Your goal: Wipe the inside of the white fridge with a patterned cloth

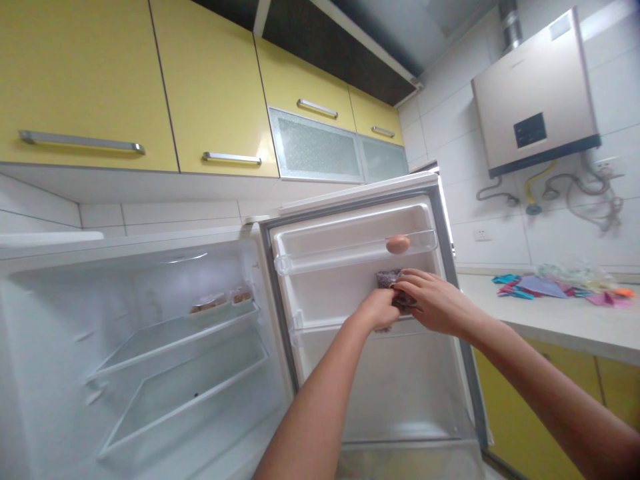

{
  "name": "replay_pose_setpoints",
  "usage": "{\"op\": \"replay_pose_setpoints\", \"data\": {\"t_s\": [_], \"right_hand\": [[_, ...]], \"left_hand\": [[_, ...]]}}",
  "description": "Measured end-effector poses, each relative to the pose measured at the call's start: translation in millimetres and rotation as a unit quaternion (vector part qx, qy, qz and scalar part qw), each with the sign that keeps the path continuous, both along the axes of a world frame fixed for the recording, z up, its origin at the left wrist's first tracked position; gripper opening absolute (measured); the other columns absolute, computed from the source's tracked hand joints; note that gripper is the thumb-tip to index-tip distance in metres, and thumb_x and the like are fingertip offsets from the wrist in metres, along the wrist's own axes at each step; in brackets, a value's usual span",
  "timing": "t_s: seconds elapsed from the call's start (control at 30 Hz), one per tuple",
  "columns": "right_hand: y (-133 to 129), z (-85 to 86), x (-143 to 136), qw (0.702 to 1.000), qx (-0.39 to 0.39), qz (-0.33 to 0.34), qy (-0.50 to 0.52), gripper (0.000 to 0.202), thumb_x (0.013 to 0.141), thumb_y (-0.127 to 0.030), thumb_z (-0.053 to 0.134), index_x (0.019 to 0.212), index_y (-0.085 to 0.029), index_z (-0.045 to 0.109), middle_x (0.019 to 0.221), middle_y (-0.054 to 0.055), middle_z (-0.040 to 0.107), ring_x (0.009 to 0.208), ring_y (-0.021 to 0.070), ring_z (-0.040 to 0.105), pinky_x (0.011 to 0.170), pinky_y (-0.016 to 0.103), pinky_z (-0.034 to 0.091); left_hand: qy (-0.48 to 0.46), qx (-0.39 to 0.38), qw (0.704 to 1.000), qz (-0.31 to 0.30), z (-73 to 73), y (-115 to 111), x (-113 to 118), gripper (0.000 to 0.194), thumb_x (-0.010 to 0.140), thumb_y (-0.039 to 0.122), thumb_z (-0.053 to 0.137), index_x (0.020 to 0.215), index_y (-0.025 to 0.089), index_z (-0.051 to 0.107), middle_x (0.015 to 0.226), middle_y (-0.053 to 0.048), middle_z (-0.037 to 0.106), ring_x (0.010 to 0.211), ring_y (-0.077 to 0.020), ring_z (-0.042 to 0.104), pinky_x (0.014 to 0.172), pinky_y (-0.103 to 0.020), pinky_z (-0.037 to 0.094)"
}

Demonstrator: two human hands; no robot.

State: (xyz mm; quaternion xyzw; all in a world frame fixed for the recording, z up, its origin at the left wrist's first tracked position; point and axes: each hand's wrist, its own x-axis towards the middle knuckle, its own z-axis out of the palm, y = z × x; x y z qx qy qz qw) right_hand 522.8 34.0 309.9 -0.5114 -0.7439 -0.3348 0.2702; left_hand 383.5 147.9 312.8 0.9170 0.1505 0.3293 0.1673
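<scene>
Both hands are at the middle shelf of the open fridge door (325, 300). My left hand (379, 311) is closed on a dark, speckled bag (387, 279), its fingertips partly hidden. From the right, my right hand (433, 300) curls its fingers over the same bag. Part of the bag shows above the hands and a little hangs below, at the clear door shelf (313, 335). Just above the hands, a brown egg (398, 245) lies in the upper clear door shelf (340, 256).
Packaged food (209, 303) sits on the upper glass shelf (175, 340) inside the fridge, at left. Colourful bags and cloths (545, 287) lie on the white counter (565, 323) at right. Yellow cabinets (215, 87) and a water heater (535, 93) hang above.
</scene>
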Motion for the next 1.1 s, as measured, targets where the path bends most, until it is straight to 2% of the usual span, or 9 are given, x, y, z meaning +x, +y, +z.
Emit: {"op": "replay_pose_setpoints", "data": {"t_s": [0.13, 0.23, 0.33, 0.53, 0.67, 0.73, 0.8, 0.97, 1.1], "right_hand": [[3.0, 22.1, -23.7, 0.998, -0.036, -0.005, -0.045, 0.04, 0.076, -0.021, 0.066, 0.116, -0.02, 0.061, 0.128, 0.015, 0.065, 0.123, 0.0318, 0.058, 0.102, 0.047, 0.05], [6.4, 28.4, -40.6, 0.993, -0.09, -0.065, -0.05, 0.039, 0.077, -0.022, 0.067, 0.115, -0.019, 0.059, 0.106, 0.013, 0.072, 0.099, 0.0298, 0.068, 0.083, 0.041, 0.054], [16.4, 30.4, -51.7, 0.983, -0.123, -0.133, -0.03, 0.031, 0.08, -0.026, 0.062, 0.11, -0.017, 0.064, 0.098, 0.016, 0.075, 0.093, 0.033, 0.071, 0.077, 0.04, 0.053], [51.9, 31.5, -70.1, 0.955, -0.209, -0.121, 0.174, 0.019, 0.07, -0.033, 0.07, 0.08, -0.017, 0.074, 0.1, 0.022, 0.076, 0.103, 0.0389, 0.069, 0.093, 0.05, 0.049], [78.1, 34.1, -84.1, 0.921, -0.22, -0.078, 0.311, 0.013, 0.065, -0.026, 0.07, 0.072, -0.015, 0.073, 0.091, 0.023, 0.075, 0.102, 0.0386, 0.069, 0.089, 0.047, 0.051], [91.2, 35.8, -94.3, 0.883, -0.224, -0.036, 0.411, 0.016, 0.069, -0.029, 0.066, 0.071, -0.014, 0.07, 0.083, 0.02, 0.074, 0.095, 0.0358, 0.07, 0.081, 0.043, 0.053], [103.9, 36.0, -109.6, 0.822, -0.229, 0.031, 0.521, 0.02, 0.076, -0.034, 0.058, 0.075, -0.016, 0.067, 0.076, 0.013, 0.072, 0.085, 0.0288, 0.07, 0.073, 0.037, 0.055], [128.3, 29.6, -165.2, 0.613, -0.24, 0.222, 0.719, 0.012, 0.08, -0.029, 0.052, 0.072, -0.021, 0.056, 0.059, 0.0, 0.063, 0.065, 0.0167, 0.066, 0.063, 0.028, 0.056], [132.5, 27.2, -199.1, 0.451, -0.221, 0.314, 0.806, 0.013, 0.078, -0.022, 0.051, 0.066, -0.023, 0.051, 0.056, -0.003, 0.061, 0.057, 0.0135, 0.062, 0.061, 0.026, 0.055]], "left_hand": [[0.011, 0.011, 0.998, 0.053, 5.3, 10.1, -20.8, 0.02, 0.074, 0.022, 0.059, 0.086, 0.019, 0.075, 0.088, -0.009, 0.079, 0.083, -0.0236, 0.071, 0.083, -0.037, 0.056], [0.011, 0.019, 0.996, 0.087, 13.0, 11.6, -36.2, 0.023, 0.075, 0.023, 0.057, 0.088, 0.018, 0.076, 0.088, -0.007, 0.08, 0.082, -0.0214, 0.069, 0.08, -0.033, 0.055], [-0.001, 0.035, 0.992, 0.123, 17.9, 5.4, -48.6, 0.028, 0.076, 0.023, 0.057, 0.096, 0.021, 0.076, 0.093, -0.006, 0.08, 0.085, -0.0205, 0.069, 0.081, -0.03, 0.053], [-0.034, 0.068, 0.981, 0.177, 15.1, -11.9, -76.1, 0.026, 0.08, 0.024, 0.057, 0.095, 0.028, 0.077, 0.097, -0.004, 0.08, 0.092, -0.0206, 0.071, 0.086, -0.031, 0.052], [-0.148, 0.074, 0.948, 0.272, 13.6, -11.6, -121.5, 0.025, 0.086, 0.025, 0.051, 0.091, 0.026, 0.076, 0.097, -0.003, 0.08, 0.091, -0.0187, 0.071, 0.087, -0.031, 0.052], [-0.222, 0.064, 0.912, 0.338, 11.2, -6.3, -148.4, 0.026, 0.087, 0.024, 0.048, 0.091, 0.024, 0.074, 0.097, -0.004, 0.08, 0.093, -0.0198, 0.071, 0.089, -0.033, 0.052], [-0.261, 0.036, 0.892, 0.367, 5.9, 1.8, -170.8, 0.025, 0.085, 0.021, 0.049, 0.09, 0.024, 0.073, 0.097, -0.005, 0.079, 0.094, -0.0208, 0.071, 0.091, -0.036, 0.052], [-0.287, -0.067, 0.908, 0.297, -15.7, 25.0, -195.6, 0.024, 0.072, 0.015, 0.057, 0.09, 0.023, 0.071, 0.095, -0.005, 0.078, 0.091, -0.0206, 0.071, 0.091, -0.037, 0.054], [-0.37, -0.106, 0.874, 0.296, -29.4, 37.3, -204.2, 0.033, 0.073, 0.021, 0.058, 0.105, 0.02, 0.064, 0.11, -0.009, 0.073, 0.099, -0.0208, 0.069, 0.092, -0.037, 0.054]]}}
